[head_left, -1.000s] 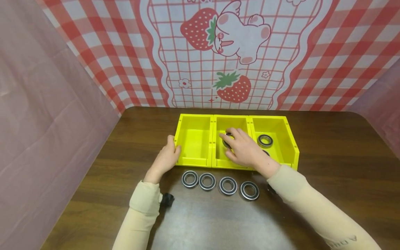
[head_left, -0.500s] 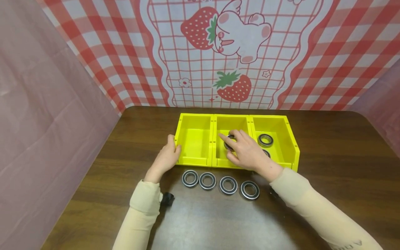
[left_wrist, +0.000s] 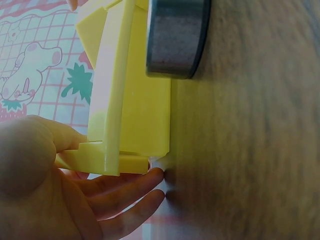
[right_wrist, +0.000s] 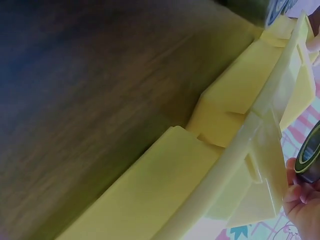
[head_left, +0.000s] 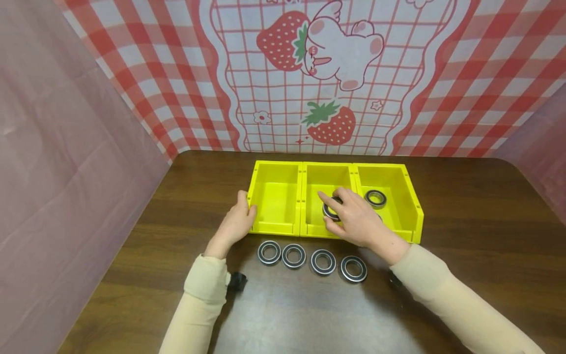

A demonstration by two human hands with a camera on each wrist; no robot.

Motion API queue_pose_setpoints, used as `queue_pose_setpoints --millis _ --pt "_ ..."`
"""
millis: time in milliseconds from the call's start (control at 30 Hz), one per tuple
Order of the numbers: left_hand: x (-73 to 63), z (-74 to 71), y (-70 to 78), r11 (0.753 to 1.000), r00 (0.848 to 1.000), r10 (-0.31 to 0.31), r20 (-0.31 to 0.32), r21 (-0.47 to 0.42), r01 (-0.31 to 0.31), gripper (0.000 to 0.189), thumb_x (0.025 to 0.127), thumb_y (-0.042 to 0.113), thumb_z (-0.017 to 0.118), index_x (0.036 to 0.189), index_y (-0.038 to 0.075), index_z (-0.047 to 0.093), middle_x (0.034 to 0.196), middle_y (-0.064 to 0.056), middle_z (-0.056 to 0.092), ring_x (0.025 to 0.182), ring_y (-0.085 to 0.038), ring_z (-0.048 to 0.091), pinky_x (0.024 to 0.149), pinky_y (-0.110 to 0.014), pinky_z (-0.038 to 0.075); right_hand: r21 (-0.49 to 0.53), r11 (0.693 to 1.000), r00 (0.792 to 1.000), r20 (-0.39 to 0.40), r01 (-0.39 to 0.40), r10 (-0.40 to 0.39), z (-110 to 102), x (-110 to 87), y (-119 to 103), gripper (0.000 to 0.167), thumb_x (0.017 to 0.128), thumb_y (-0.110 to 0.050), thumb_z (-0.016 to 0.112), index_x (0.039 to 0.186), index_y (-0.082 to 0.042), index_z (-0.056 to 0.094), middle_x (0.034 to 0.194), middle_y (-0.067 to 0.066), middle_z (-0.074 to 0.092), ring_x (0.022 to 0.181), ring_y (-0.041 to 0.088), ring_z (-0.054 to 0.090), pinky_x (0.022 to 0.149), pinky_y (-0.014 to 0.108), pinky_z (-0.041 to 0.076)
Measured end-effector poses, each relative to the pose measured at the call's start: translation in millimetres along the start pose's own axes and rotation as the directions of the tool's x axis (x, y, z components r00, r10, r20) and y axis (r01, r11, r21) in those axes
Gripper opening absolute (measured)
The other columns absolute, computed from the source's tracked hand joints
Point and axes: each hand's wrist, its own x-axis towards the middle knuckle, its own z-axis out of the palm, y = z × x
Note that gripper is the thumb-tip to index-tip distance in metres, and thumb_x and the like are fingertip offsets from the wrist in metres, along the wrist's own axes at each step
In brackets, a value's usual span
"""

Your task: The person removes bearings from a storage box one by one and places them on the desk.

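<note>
My left hand [head_left: 234,220] grips the left side wall of a yellow three-compartment bin [head_left: 301,199], thumb at the rim; in the left wrist view its fingers [left_wrist: 125,197] lie along the outside of that wall. Over the middle compartment, my right hand [head_left: 359,219] holds a ball bearing [head_left: 326,212] between thumb and fingers, the ring tilted. In the right wrist view this bearing [right_wrist: 304,169] shows at the right edge, above the bin's front lip. Another bearing [head_left: 376,191] lies in the right compartment, and one more there is mostly hidden behind my hand.
Several bearings [head_left: 285,256] lie flat in a row on the wooden table [head_left: 283,314] in front of the bin. A black object [head_left: 237,281] sits at the left cuff. Behind the table hangs a checked strawberry cloth [head_left: 283,137].
My right hand has shifted right and toward me with the bearing, within the middle compartment's area. The left hand, the bin and the row of bearings have stayed in place.
</note>
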Motion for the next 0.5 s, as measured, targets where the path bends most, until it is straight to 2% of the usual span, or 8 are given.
queue_pose_setpoints --millis 167,333,500 --pt "0.3 1.0 0.4 1.000 1.000 0.006 -0.006 0.009 -0.006 0.033 0.095 0.023 0.038 0.121 0.007 0.025 0.084 -0.016 0.052 0.065 -0.024 0.050 0.058 -0.032 0.040 -0.002 1.000 1.000 -0.001 -0.008 0.008 -2 -4.9 0 0.051 0.082 -0.034 0.057 0.126 -0.009 0.054 0.087 0.010 0.045 0.068 0.019 0.039 0.060 0.030 0.034" --pt "-0.1 1.1 0.5 1.000 1.000 0.003 -0.013 0.010 -0.002 0.033 0.095 0.023 0.039 0.120 0.007 0.025 0.084 -0.016 0.053 0.066 -0.024 0.051 0.058 -0.032 0.040 0.017 1.000 0.999 -0.032 -0.002 0.002 -1 -9.3 1 0.049 0.082 -0.036 0.057 0.122 -0.008 0.057 0.087 0.010 0.048 0.067 0.019 0.041 0.059 0.031 0.036" --pt "-1.1 0.6 0.8 1.000 1.000 0.002 -0.015 0.014 -0.002 0.032 0.095 0.023 0.039 0.120 0.007 0.026 0.085 -0.017 0.053 0.066 -0.024 0.051 0.059 -0.032 0.041 0.043 0.998 0.999 -0.036 -0.035 0.036 -2 -14.0 2 0.048 0.083 -0.039 0.057 0.118 -0.007 0.059 0.086 0.010 0.049 0.065 0.018 0.043 0.058 0.030 0.038"
